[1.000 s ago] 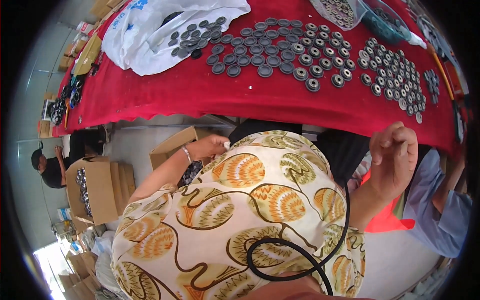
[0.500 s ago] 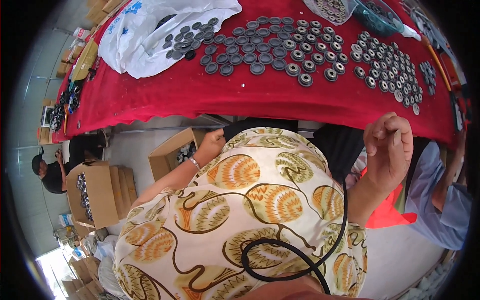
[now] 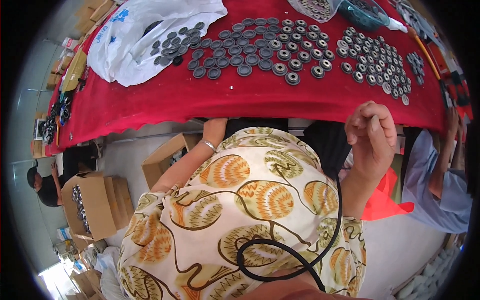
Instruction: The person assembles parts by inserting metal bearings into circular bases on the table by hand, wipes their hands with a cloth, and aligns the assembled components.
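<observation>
My right hand (image 3: 374, 132) is raised just in front of the near edge of the red-covered table (image 3: 170, 107), its fingers curled in loosely; I see nothing in them. Low at the table's edge is my left hand (image 3: 215, 130), its fingers hidden beneath the hanging cloth. Dark round rubber caps (image 3: 244, 69) are spread in rows across the table's middle. Beside them on the right lie round parts with metal centres (image 3: 292, 78), and farther right smaller ones (image 3: 370, 79). Neither hand touches any of these pieces.
A white plastic bag (image 3: 117, 55) with dark caps on it lies at the back left. At the back right stand a teal bowl (image 3: 361, 19) and a clear bag of parts (image 3: 316, 9). Open cartons (image 3: 102, 207) sit on the left floor. Another person's arm (image 3: 440, 170) is at the right.
The view has shifted slightly, so the table things sit farther left. My left hand has slid forward under the cloth edge. My right hand stays raised and curled.
</observation>
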{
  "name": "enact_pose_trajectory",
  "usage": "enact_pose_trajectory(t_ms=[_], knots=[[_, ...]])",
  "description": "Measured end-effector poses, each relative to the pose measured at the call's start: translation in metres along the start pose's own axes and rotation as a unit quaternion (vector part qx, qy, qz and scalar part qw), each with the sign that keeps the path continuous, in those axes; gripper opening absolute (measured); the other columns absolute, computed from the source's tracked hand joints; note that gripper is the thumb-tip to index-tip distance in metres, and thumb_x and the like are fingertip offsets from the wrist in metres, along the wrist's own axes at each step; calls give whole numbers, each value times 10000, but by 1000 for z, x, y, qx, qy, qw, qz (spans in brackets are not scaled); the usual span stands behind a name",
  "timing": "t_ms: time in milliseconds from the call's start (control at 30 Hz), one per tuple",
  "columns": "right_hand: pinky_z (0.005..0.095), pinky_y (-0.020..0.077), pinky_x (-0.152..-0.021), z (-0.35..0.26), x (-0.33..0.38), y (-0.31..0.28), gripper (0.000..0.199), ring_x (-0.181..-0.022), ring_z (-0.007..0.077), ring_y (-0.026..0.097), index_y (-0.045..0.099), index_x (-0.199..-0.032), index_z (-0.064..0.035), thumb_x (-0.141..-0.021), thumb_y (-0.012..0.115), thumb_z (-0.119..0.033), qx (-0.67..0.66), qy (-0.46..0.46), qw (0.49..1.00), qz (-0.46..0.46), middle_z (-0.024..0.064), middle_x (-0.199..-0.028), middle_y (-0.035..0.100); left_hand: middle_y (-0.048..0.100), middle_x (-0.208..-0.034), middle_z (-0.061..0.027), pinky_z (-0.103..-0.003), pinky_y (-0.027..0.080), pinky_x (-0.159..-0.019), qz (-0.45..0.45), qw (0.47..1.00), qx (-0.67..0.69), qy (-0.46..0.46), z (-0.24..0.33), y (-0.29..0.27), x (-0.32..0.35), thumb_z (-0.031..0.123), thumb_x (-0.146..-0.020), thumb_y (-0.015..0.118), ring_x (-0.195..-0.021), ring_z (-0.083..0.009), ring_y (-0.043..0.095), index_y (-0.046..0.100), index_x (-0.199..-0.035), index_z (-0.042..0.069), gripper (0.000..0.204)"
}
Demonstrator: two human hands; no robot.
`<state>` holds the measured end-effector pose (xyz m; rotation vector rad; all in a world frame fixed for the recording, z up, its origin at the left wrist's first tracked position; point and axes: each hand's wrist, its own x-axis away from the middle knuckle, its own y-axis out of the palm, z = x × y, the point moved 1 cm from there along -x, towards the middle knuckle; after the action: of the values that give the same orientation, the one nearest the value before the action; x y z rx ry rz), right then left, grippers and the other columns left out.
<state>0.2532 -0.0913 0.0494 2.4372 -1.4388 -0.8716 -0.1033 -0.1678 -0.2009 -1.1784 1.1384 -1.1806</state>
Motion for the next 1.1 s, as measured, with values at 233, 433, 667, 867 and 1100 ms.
enact_pose_trajectory(t_ms=[233,433,667,867,1100], knots=[[251,450,-580,-3,1,-7,174,-641,151,559,586,-1011,46,-940,499,-87,41,5,998,44,120,-868,612,619,-951,-169,-433,498,-777,-63,971,222,63,14,-37,28,-50,-705,575,-967,-354,600,566,-965,49,279],[241,450,-606,5,-9,-6,180,-661,135,579,608,-1036,36,-942,521,-91,51,46,994,89,101,-882,634,630,-902,-181,-432,506,-772,-134,954,261,59,-9,-14,23,-21,-739,559,-920,-373,620,582,-1036,62,310],[225,467,-674,-3,-79,-8,143,-718,94,595,657,-1016,11,-920,594,-74,349,73,933,54,21,-834,625,645,-969,-216,-479,506,-757,-131,985,104,-53,0,-21,11,81,-810,512,-901,-390,636,640,-1017,82,244],[320,497,-766,60,-191,-57,214,-853,268,645,668,-1060,-51,-874,637,-152,620,-51,781,-52,130,-944,670,630,-980,-239,-371,493,-785,-208,893,397,40,-25,-31,75,14,-765,652,-919,-374,610,619,-1034,5,271],[427,468,-924,126,-283,-140,492,-1051,372,609,599,-1208,-51,-849,645,-385,789,83,607,-40,207,-1094,651,670,-909,-73,-256,500,-708,-360,769,529,-7,-21,-208,6,80,-893,537,-819,-111,639,643,-1028,-4,192]])
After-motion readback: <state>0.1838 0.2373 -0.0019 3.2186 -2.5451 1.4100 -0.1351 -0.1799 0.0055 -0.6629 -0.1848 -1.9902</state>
